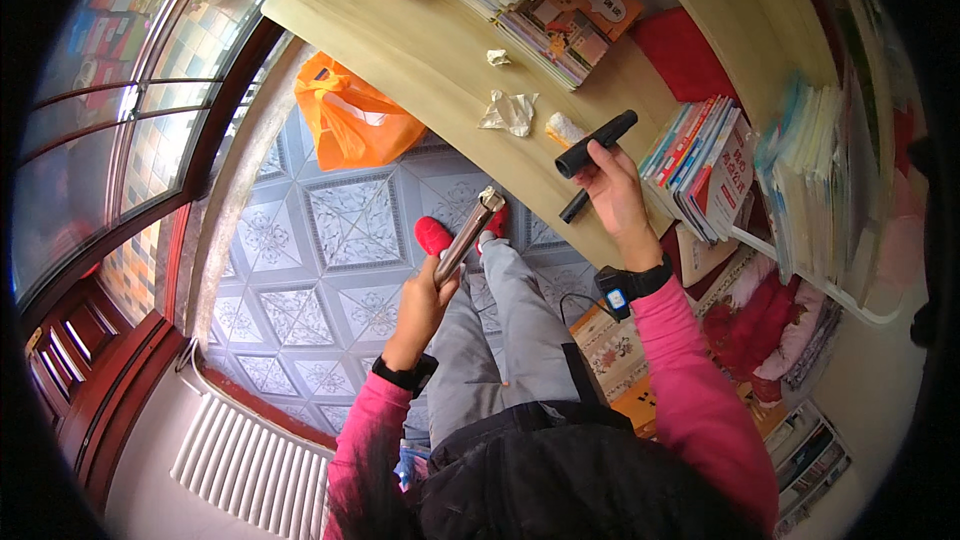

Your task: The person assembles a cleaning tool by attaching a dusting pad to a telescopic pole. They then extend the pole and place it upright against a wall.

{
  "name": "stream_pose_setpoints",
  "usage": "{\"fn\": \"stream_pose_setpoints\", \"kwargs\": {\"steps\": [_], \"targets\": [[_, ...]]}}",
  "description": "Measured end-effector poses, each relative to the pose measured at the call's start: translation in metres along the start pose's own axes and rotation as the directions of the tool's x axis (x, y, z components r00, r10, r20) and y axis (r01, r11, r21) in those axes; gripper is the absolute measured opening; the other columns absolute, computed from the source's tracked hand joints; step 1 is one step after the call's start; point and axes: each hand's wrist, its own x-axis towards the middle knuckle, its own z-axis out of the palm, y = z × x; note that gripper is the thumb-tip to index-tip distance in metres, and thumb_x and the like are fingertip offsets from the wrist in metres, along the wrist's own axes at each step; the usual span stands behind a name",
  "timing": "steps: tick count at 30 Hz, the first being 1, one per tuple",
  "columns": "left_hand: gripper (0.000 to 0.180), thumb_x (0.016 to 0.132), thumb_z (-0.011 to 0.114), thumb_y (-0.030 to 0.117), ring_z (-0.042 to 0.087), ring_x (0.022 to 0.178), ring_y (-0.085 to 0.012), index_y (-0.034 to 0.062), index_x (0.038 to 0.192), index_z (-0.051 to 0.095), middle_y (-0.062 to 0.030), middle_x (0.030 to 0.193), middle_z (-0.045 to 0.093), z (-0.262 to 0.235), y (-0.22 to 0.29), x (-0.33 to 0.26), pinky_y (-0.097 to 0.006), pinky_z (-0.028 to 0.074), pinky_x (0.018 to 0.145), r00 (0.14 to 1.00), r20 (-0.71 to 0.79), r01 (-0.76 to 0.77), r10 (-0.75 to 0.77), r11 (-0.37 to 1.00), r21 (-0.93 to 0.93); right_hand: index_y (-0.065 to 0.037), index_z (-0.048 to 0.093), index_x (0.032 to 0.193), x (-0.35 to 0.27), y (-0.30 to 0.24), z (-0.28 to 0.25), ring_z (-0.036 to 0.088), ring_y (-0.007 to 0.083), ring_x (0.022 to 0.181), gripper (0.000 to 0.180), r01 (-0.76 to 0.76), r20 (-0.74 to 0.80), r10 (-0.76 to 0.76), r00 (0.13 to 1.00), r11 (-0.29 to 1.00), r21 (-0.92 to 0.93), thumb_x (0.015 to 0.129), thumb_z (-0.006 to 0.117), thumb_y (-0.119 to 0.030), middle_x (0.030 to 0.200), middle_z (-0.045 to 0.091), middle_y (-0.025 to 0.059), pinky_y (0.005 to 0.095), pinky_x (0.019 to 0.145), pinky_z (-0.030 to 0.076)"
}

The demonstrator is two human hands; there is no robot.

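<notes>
My left hand (424, 302) is closed around the lower end of a silver metal rod (464, 243). The rod slants up and away over the tiled floor and ends in a wider shiny head. Over the desk's front edge, my right hand (617, 195) pinches a thick black tube (597, 144) between thumb and fingers. The tube's near left end looks hollow. Below it, a thinner black rod (575, 206) shows at the desk edge; I cannot tell whether it joins the tube. A white and orange crumpled wrapper (565, 127) lies just behind the tube.
Crumpled paper (510, 112) and a smaller scrap (497, 57) lie on the wooden desk (400, 35). Books (700, 160) stand at the right, with more stacked at the back. An orange plastic bag (350, 115) sits on the floor by the desk. A white radiator (250, 465) is lower left.
</notes>
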Motion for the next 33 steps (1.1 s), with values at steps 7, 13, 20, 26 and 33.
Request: {"fn": "stream_pose_setpoints", "kwargs": {"steps": [7,13,20,26,33], "targets": [[0.023,0.088,0.062,0.021,0.050,0.062,-0.0464,0.0035,0.088,0.048,-0.0250,0.065,0.054,-0.003,-0.020,-0.023,-0.043,0.042,0.051,1.000,-0.022,0.022,-0.021,0.998,0.065,-0.001,0.058,0.093,0.037,0.127,-0.076,0.065,0.0201,0.068,0.034,-0.088,-0.150,-0.047,0.988,0.623,-0.777,0.076,0.073,-0.026,0.081,0.067,0.0092,0.0314,0.062,0.051],[0.024,0.088,0.063,0.020,0.050,0.060,-0.0461,0.0024,0.086,0.046,-0.0247,0.063,0.053,0.007,-0.034,-0.032,-0.042,0.042,0.050,0.999,0.005,0.037,-0.037,0.998,0.058,-0.002,0.060,0.089,0.043,0.191,-0.113,0.063,0.0171,0.062,0.026,-0.228,-0.273,0.064,0.960,0.745,-0.627,0.080,0.070,-0.025,0.078,0.066,0.0070,0.0293,0.054,0.051],[0.023,0.086,0.064,0.020,0.058,0.063,-0.0453,0.0038,0.090,0.047,-0.0251,0.064,0.057,0.027,-0.023,-0.023,-0.050,0.043,0.051,0.997,0.051,0.052,-0.060,0.987,0.152,-0.008,0.059,0.095,0.000,0.082,-0.047,0.064,0.0131,0.073,0.011,-0.242,-0.046,0.241,0.969,0.970,-0.020,0.089,0.062,-0.018,0.086,0.066,0.0040,0.0259,0.065,0.052],[0.024,0.088,0.061,0.023,0.057,0.067,-0.0470,0.0021,0.087,0.050,-0.0274,0.067,0.057,0.026,-0.010,-0.022,-0.050,0.043,0.054,0.995,0.050,0.082,-0.092,0.982,0.172,-0.009,0.058,0.098,-0.022,0.040,-0.013,0.064,0.0141,0.075,0.011,-0.201,0.019,0.200,0.980,0.978,0.050,0.090,0.060,-0.016,0.087,0.065,0.0039,0.0272,0.066,0.052],[0.025,0.088,0.062,0.024,0.058,0.066,-0.0457,0.0024,0.086,0.049,-0.0259,0.067,0.058,0.031,-0.009,-0.025,-0.050,0.044,0.053,0.994,0.059,0.072,-0.088,0.970,0.234,-0.007,0.056,0.099,-0.025,0.034,0.002,0.064,0.0130,0.076,0.014,-0.114,0.048,0.120,0.992,0.988,-0.100,0.090,0.062,-0.016,0.087,0.065,0.0035,0.0257,0.067,0.051]]}}
